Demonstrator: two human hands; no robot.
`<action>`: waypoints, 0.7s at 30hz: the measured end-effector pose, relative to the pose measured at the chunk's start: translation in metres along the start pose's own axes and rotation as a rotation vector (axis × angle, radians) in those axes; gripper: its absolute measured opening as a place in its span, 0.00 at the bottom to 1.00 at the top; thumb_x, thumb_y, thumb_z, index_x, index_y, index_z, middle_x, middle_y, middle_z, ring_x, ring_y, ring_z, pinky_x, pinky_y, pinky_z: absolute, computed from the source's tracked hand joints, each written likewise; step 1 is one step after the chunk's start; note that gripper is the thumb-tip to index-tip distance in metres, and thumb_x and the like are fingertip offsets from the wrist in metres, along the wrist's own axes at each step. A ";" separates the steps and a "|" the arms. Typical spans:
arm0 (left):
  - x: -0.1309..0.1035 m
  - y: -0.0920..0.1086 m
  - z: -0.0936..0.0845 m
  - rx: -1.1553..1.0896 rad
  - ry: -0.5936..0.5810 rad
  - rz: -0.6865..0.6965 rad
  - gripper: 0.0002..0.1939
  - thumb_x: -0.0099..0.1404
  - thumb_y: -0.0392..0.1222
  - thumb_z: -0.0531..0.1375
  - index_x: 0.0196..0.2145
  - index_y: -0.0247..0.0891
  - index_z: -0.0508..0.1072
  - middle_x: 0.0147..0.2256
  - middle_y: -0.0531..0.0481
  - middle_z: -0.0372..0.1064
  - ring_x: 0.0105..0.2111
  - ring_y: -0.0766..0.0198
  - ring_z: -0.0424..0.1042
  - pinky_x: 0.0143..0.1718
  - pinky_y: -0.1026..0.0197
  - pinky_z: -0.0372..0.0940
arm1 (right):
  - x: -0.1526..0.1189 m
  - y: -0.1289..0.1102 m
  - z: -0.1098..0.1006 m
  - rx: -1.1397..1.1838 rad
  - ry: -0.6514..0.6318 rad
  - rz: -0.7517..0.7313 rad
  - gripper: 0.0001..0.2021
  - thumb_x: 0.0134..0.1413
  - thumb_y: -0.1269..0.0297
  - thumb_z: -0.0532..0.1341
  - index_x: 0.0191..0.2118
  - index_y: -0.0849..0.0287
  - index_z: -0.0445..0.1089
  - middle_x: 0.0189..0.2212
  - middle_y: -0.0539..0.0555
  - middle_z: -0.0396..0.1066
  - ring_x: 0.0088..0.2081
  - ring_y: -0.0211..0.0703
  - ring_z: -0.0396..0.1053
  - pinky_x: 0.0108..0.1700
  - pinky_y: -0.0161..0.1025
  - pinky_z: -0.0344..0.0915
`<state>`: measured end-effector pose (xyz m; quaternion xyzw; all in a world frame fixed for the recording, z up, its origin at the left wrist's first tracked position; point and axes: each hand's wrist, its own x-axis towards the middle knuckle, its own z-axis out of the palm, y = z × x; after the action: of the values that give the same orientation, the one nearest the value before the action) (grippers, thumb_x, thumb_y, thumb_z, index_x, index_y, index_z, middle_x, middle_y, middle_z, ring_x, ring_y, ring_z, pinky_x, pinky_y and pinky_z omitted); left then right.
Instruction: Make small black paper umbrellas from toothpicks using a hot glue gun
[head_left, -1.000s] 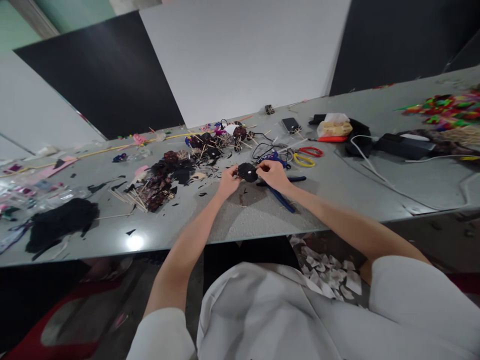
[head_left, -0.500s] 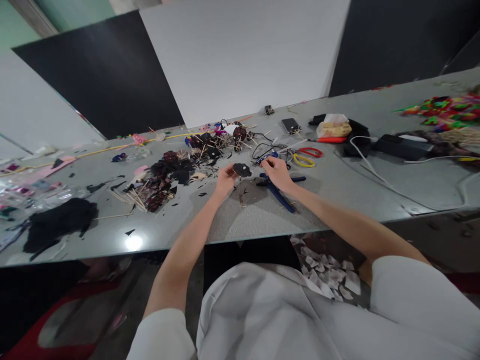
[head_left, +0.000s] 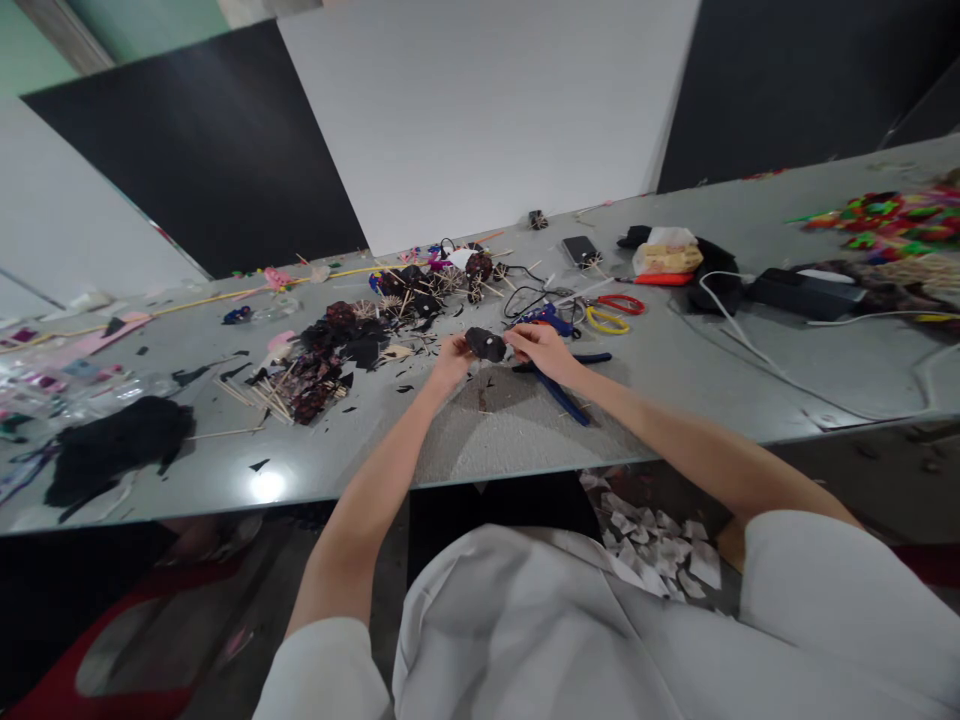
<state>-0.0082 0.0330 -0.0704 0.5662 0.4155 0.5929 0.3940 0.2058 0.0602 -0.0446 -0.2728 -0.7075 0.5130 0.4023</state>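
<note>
Near the middle of the table, my left hand pinches the left side of a small black fabric-like piece with a pale spot on it. At its right edge, the closed fingertips of my right hand meet the piece; whatever lies between them is too small to make out. Just behind my right hand lies a blue tool that looks like a glue gun. Dark blue-handled pliers lie partly hidden beneath my right hand and wrist.
Scissors with red and yellow handles and a phone lie behind to the right. To the left are a heap of dark scraps and sticks and a black cloth. A white cable crosses the right side.
My right hand has moved left, from above the blue tool to the edge of the black piece. That piece has turned slightly in my left hand, which stays nearly in place.
</note>
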 end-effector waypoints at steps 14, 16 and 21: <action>0.000 0.001 0.003 -0.017 0.053 -0.028 0.20 0.43 0.52 0.78 0.27 0.38 0.77 0.31 0.48 0.78 0.35 0.60 0.75 0.46 0.55 0.71 | 0.002 -0.002 -0.005 -0.331 0.141 -0.136 0.22 0.63 0.42 0.61 0.33 0.58 0.71 0.22 0.49 0.67 0.25 0.39 0.62 0.30 0.38 0.57; 0.001 -0.003 0.004 -0.046 0.053 -0.034 0.22 0.41 0.53 0.78 0.27 0.38 0.76 0.31 0.48 0.78 0.35 0.60 0.75 0.46 0.55 0.71 | 0.003 -0.002 -0.005 -0.367 0.164 -0.145 0.22 0.63 0.43 0.60 0.33 0.59 0.72 0.25 0.51 0.70 0.27 0.40 0.63 0.31 0.39 0.58; 0.002 -0.008 0.002 -0.102 0.044 -0.049 0.21 0.45 0.55 0.77 0.31 0.42 0.76 0.34 0.45 0.78 0.39 0.56 0.77 0.46 0.52 0.73 | 0.007 0.005 -0.008 -0.420 0.219 -0.125 0.23 0.62 0.42 0.60 0.33 0.59 0.74 0.28 0.54 0.75 0.30 0.43 0.68 0.34 0.39 0.60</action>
<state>-0.0060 0.0376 -0.0774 0.5218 0.4070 0.6160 0.4274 0.2093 0.0713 -0.0462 -0.3602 -0.7662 0.2962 0.4420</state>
